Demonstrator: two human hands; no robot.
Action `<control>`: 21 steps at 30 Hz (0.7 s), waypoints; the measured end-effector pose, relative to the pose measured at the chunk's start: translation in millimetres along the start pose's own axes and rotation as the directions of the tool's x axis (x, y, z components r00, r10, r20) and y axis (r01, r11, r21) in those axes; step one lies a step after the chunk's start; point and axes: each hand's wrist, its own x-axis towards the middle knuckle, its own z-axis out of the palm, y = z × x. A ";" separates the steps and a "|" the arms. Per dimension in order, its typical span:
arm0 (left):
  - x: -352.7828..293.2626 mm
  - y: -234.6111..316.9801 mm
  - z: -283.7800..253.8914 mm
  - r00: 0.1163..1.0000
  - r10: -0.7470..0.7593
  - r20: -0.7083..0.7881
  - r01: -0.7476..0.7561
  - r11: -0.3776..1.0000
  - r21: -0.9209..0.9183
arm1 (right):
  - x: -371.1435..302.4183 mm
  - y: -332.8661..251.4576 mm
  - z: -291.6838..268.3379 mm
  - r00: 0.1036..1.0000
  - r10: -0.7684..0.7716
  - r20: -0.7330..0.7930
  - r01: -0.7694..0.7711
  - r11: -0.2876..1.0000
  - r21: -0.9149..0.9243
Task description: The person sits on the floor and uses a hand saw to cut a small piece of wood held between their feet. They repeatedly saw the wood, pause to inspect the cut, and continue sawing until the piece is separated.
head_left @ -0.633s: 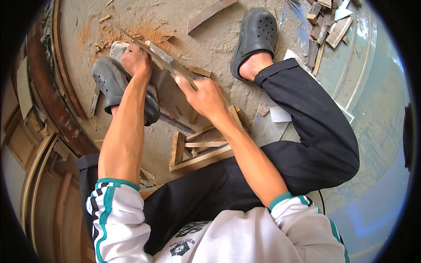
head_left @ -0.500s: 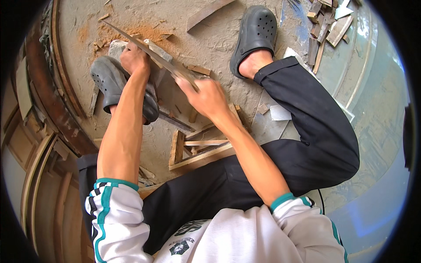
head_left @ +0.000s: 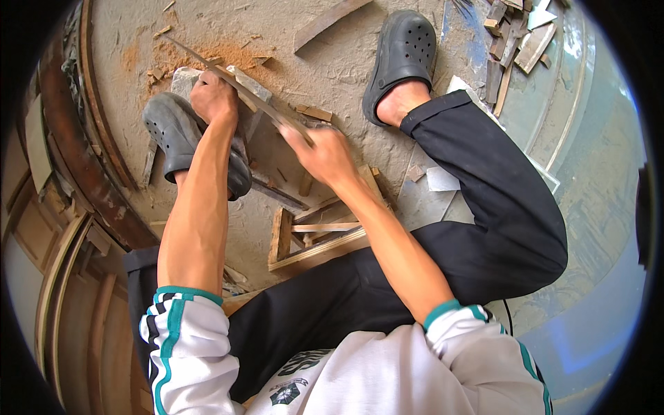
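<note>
My right hand (head_left: 324, 153) is closed on the handle end of a handsaw (head_left: 257, 101), its fingers slightly blurred. The long, thin blade slants up and left, passing close beside my left hand (head_left: 213, 98) and ending in a narrow tip over the sawdust. My left hand is closed in a fist just above the left clog (head_left: 173, 131). What its fingers grip is mostly hidden. Pale, rough blocks (head_left: 249, 83) show on both sides of that hand, under the blade. A darker board lies below the saw, between the left clog and my right hand.
Orange sawdust (head_left: 238, 52) and wood chips lie beyond the left hand. A small wooden frame (head_left: 319, 250) rests between my legs. A plank (head_left: 329, 25) lies at the far middle, offcuts (head_left: 508, 43) at far right beside a glass sheet (head_left: 588, 166). Curved-looking timber (head_left: 97, 180) lines the left.
Both hands and the handsaw are almost where they were. Everything near my left arm sits slightly lower in the picture, and the wooden frame slightly to the right.
</note>
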 end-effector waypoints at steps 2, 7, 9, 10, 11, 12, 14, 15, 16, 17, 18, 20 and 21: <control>-5.1 7.4 -0.9 0.999 0.001 0.054 -0.001 1.000 -0.009 | 35.0 -32.6 -3.6 0.999 0.035 0.031 -0.031 0.992 -0.122; -2.4 4.4 -3.7 1.000 -0.021 -0.019 0.022 0.999 0.037 | -11.8 13.9 9.4 0.962 -0.143 -0.234 0.189 0.964 0.188; 6.5 -8.3 2.0 0.999 0.011 -0.045 -0.008 0.998 0.059 | -14.8 7.9 3.1 0.966 -0.129 -0.222 0.182 0.954 0.239; 6.3 -8.5 2.2 0.999 0.006 -0.033 -0.004 0.998 0.062 | -14.1 -4.5 -3.6 0.978 -0.104 -0.182 0.147 0.959 0.241; 6.7 -8.9 1.8 1.000 0.000 -0.023 0.001 0.998 0.066 | 3.7 -19.7 -4.1 0.994 -0.068 -0.090 0.077 0.992 0.102; 5.7 -4.3 2.9 1.000 0.001 -0.010 0.000 0.998 0.066 | 36.2 -42.7 -5.4 1.000 -0.019 -0.010 0.019 0.999 -0.044; -3.8 5.0 3.2 1.000 -0.012 -0.019 0.012 1.000 0.015 | 46.0 -43.2 -4.5 0.998 0.028 0.052 -0.020 0.986 -0.163; -4.6 5.3 0.0 0.999 -0.026 -0.035 0.026 1.000 -0.008 | 29.3 -27.4 -2.1 0.999 0.006 0.049 0.001 0.990 -0.138; -1.7 5.9 -0.1 0.993 -0.094 -0.064 0.096 0.995 0.024 | 14.6 -12.5 -1.9 0.999 -0.023 0.040 0.028 0.993 -0.116; -2.3 6.0 -1.8 0.995 -0.073 -0.062 0.075 0.996 0.038 | -2.6 2.1 2.0 0.996 -0.076 -0.042 0.075 0.997 -0.007; -5.9 6.4 -3.2 0.997 -0.050 -0.056 0.053 0.997 0.052 | -20.0 4.8 0.3 0.985 -0.116 -0.130 0.129 0.987 0.098; -7.6 8.8 -3.3 0.999 -0.012 -0.046 0.014 0.999 0.045 | -13.8 7.5 9.3 0.971 -0.123 -0.207 0.157 0.975 0.157; -7.1 6.7 -4.3 0.999 0.006 -0.036 -0.005 1.000 0.027 | 0.6 -11.0 12.3 0.976 -0.101 -0.191 0.125 0.985 0.115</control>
